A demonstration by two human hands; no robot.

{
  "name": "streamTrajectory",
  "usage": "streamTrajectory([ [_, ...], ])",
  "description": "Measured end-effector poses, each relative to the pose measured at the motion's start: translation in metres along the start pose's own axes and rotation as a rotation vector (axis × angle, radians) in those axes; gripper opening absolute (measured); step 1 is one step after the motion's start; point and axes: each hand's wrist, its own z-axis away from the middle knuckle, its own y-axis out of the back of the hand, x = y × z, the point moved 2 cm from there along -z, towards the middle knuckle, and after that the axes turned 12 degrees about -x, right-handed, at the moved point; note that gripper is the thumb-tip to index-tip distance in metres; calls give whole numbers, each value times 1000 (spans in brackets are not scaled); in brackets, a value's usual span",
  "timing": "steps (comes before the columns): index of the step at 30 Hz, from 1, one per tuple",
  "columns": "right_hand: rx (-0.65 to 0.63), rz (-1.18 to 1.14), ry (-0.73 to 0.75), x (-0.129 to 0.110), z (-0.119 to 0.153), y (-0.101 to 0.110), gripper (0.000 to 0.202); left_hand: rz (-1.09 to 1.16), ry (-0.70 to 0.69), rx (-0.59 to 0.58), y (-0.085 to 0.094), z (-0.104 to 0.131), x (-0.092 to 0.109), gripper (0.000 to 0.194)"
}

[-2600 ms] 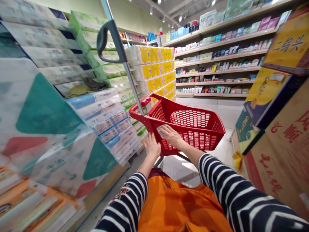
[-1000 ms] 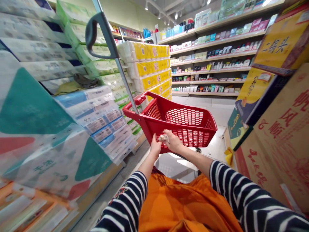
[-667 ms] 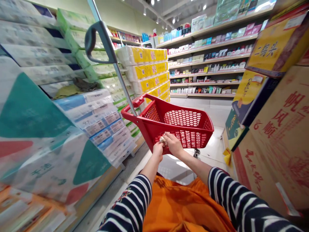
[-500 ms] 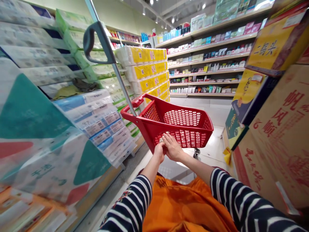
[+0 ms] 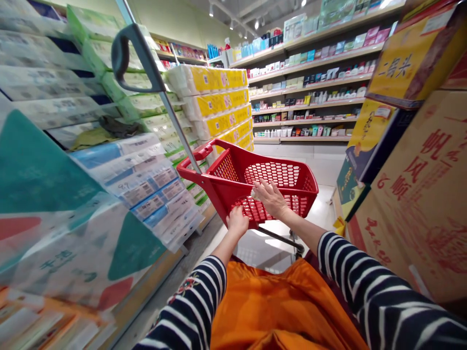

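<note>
Cart (image 5: 220, 193) could roll or snag fingers

The red cart is directly ahead of the hands, which are apart. The left hand (image 5: 238, 222) curls at its lower wall; whether it grips there is hidden. The right hand (image 5: 271, 199) spreads flat over the side near the rim, a pale scrap (image 5: 253, 193), perhaps cloth, showing at its fingertips. A hard push could roll the cart away on its wheels, or into the packs (image 5: 146, 187) left of the hands. Fingertips could catch in the mesh; loosely pinned, the scrap could slip out.
</note>
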Motion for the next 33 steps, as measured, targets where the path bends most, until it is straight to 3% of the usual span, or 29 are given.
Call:
streamTrajectory([
  [5,-84,-3,153,-8,14,-31,39,-453,-149,43,1,10,14,60],
  [9,-195,-7,187,-17,38,-50,31,-616,-199,28,-8,11,15,66],
  [13,-137,0,155,-12,50,-33,32,-655,-201,55,-11,10,12,66],
  [18,54,14,-96,18,45,-5,37,-657,-207,69,-10,9,19,67],
  [21,64,18,-108,25,55,-15,35,-664,-232,59,-12,11,27,67],
  [27,-112,-35,-54,10,101,-46,33,-665,-287,17,-22,14,30,66],
  [29,-109,-44,-61,12,107,-38,35,-665,-297,8,-25,14,30,63],
  [33,63,-3,-236,42,100,3,35,-664,-298,-11,-30,15,33,62],
])
